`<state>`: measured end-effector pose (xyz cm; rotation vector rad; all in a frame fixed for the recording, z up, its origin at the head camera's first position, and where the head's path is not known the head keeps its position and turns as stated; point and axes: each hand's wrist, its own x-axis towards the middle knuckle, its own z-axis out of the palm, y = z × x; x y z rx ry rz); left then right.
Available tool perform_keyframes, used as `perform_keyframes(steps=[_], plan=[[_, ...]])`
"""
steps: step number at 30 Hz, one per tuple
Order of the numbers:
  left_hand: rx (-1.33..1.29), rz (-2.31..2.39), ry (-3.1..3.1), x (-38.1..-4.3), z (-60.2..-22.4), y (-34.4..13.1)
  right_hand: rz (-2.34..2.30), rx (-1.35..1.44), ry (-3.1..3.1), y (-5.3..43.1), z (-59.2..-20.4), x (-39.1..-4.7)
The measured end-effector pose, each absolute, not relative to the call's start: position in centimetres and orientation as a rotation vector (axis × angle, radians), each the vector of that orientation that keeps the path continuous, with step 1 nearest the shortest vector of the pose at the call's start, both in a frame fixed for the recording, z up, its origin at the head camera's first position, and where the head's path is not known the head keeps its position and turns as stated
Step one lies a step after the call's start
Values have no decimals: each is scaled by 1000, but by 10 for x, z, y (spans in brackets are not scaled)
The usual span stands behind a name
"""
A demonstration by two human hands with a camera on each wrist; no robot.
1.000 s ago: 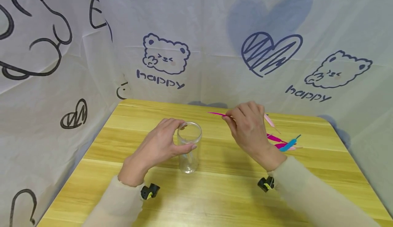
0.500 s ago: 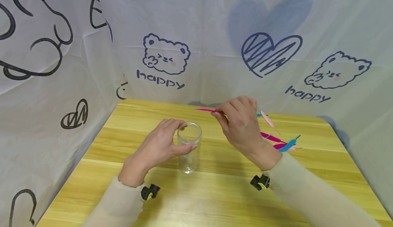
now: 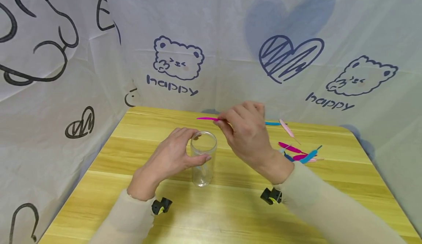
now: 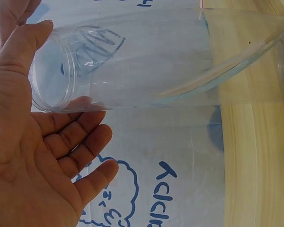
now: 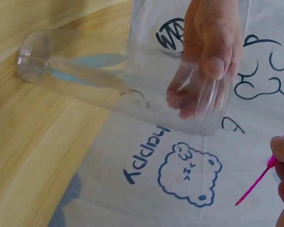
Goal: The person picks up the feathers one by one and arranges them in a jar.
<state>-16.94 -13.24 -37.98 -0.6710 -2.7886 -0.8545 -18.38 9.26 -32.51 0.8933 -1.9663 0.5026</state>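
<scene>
A tall clear jar [image 3: 202, 176] stands upright on the wooden table, its mouth uncovered. My left hand [image 3: 169, 154] grips it just below the rim, thumb on the near side and fingers around the far side. Inside the jar lean pale blue feathers [image 5: 99, 60], seen through its wall in the right wrist view. My right hand [image 3: 248, 136] pinches a magenta feather [image 3: 205, 118] between thumb and fingertips, to the right of the jar's mouth and above the table. The feather's thin quill [image 5: 251, 191] points out past the fingers in the right wrist view.
Loose feathers lie at the table's right: a bright blue feather [image 3: 273, 124], a pale pink feather [image 3: 287, 128], a magenta feather [image 3: 290, 147] and another blue feather [image 3: 310, 156] on a small pile. A printed white cloth [image 3: 230, 24] hangs behind the wooden table [image 3: 204, 222].
My right hand has moved left with the magenta feather, toward the jar, uncovering more feathers behind it. My left hand and the jar have stayed in place.
</scene>
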Motion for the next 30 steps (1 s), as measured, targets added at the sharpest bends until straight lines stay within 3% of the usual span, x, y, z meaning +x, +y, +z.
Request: perform_keyframes(steps=[30], plan=[[-780, -873, -2672, -174, -383, -132, 534, 1055, -2053, 63, -342, -175]])
